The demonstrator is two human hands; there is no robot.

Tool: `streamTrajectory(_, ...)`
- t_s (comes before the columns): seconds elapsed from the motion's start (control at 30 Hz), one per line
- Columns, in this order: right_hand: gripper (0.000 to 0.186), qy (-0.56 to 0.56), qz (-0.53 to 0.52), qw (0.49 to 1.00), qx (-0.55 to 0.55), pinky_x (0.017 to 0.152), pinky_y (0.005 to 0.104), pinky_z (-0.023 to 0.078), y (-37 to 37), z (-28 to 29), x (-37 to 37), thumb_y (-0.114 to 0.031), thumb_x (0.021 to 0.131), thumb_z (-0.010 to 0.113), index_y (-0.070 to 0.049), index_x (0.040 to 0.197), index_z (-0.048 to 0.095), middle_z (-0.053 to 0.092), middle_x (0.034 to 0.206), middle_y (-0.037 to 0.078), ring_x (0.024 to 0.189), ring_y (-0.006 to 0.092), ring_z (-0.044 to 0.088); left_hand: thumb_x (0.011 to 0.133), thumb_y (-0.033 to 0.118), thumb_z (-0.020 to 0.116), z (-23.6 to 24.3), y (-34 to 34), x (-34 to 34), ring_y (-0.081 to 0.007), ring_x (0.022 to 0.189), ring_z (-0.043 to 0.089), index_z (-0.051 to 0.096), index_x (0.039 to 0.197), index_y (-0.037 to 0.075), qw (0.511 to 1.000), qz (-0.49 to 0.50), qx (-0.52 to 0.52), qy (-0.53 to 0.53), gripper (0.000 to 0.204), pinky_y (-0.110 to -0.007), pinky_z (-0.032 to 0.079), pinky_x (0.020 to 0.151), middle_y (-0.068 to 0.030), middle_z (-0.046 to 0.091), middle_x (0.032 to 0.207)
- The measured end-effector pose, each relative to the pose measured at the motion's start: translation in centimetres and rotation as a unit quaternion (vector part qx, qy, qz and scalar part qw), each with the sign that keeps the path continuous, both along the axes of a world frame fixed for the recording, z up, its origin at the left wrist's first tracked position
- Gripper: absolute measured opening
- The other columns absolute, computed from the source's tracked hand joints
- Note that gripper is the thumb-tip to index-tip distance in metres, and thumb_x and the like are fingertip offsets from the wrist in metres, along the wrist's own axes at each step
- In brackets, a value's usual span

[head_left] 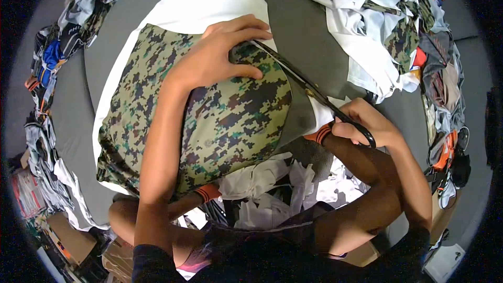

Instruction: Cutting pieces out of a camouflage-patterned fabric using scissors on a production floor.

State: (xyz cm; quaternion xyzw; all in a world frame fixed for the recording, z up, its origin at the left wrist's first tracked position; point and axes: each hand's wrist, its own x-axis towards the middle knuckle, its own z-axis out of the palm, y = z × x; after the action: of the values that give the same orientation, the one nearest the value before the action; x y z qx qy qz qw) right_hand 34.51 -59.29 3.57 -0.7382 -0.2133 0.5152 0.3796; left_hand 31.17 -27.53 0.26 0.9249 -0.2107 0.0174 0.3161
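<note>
- Cardboard boxes [76, 238] stand at lower left, contents hard to make out; another box [364, 256], lower right, is partly covered by the right leg.
- White scraps [257, 209] are heaped between the legs; whether a container holds them, I cannot tell.
- The camo cloth [236, 126] lies over the white cloth [215, 0] in front of the person, partly hidden by the left forearm.
- The left hand [217, 55] is spread on the camo cloth, thumb apart from the fingers.
- The right hand [367, 123] grips the scissors [314, 89] by the handles; the blades point up-left toward the left fingers, and their exact spread is unclear.
- A camo-and-white pile [372, 21] lies upper right; mixed clothes [44, 136] line the left, cut off by the dark rim.
</note>
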Motion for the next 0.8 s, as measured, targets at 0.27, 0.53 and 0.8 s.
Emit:
streamTrajectory(0.27,0.043,-0.052,0.009,0.998,0.024,0.043,0.0268,0.028,-0.8,-1.5,-0.5,-0.031,0.084,0.069,-0.005,0.054,0.053,0.039,0.048,-0.003,0.046,0.0088,0.033,0.068,0.027,0.078,-0.4,-0.5,0.1,-0.0185,0.122,0.046,0.062,0.121,0.012,1.000,0.025,0.004,-0.013,0.057,-0.037,0.028,0.106,0.0022,0.052,0.131)
streamTrajectory(0.53,0.043,-0.061,0.008,0.998,0.018,0.043,0.0276,0.028,-0.8,-0.7,-0.4,-0.030,0.084,0.069,-0.003,0.055,0.053,0.037,0.049,-0.003,0.046,0.0094,0.032,0.064,0.021,0.079,0.1,-0.5,0.0,-0.0232,0.133,0.038,0.057,0.129,0.013,0.999,0.017,0.032,0.014,0.069,-0.039,0.026,0.109,-0.0012,0.050,0.136)
streamTrajectory(0.8,0.039,-0.041,0.023,0.999,0.005,0.044,0.0264,0.031,-0.5,0.2,0.4,-0.032,0.085,0.068,-0.001,0.062,0.063,0.045,0.050,-0.002,0.046,0.0092,0.036,0.064,0.022,0.079,0.0,-0.3,-0.1,-0.0229,0.137,0.033,0.057,0.129,0.013,0.998,0.014,0.054,-0.002,0.069,-0.040,0.025,0.110,-0.0005,0.049,0.138)
